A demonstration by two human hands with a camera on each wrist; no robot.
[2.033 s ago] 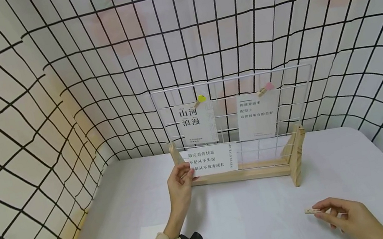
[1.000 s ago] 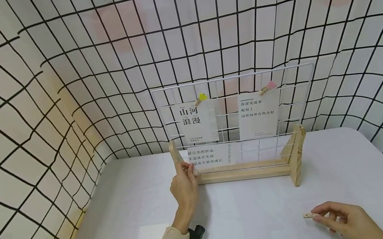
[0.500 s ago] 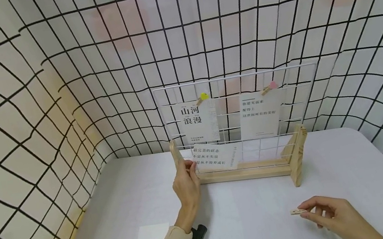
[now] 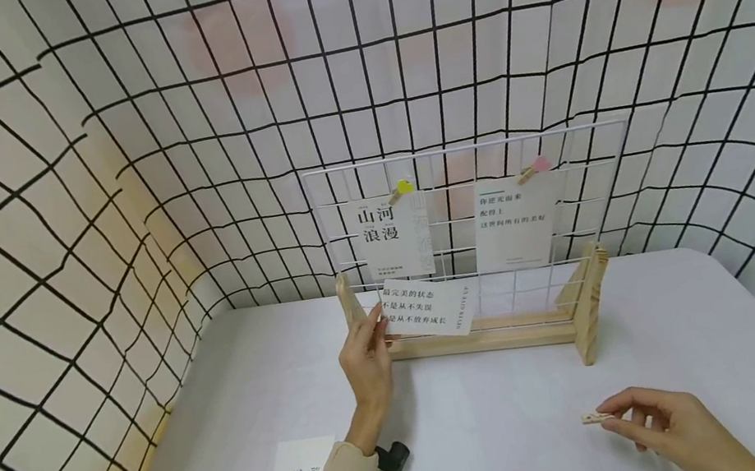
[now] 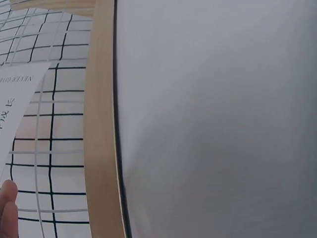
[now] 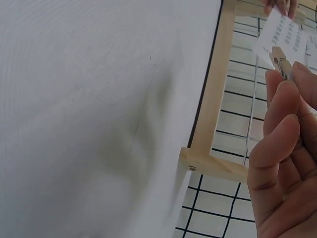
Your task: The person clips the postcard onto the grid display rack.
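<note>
While pinched by left hand [image 4: 366,362], white card [image 4: 424,310] w/ black txt, tilted

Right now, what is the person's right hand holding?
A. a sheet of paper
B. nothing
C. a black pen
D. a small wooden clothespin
D: the right hand pinches a small wooden clothespin just above the table, while the left hand holds the card against the rack.
</note>
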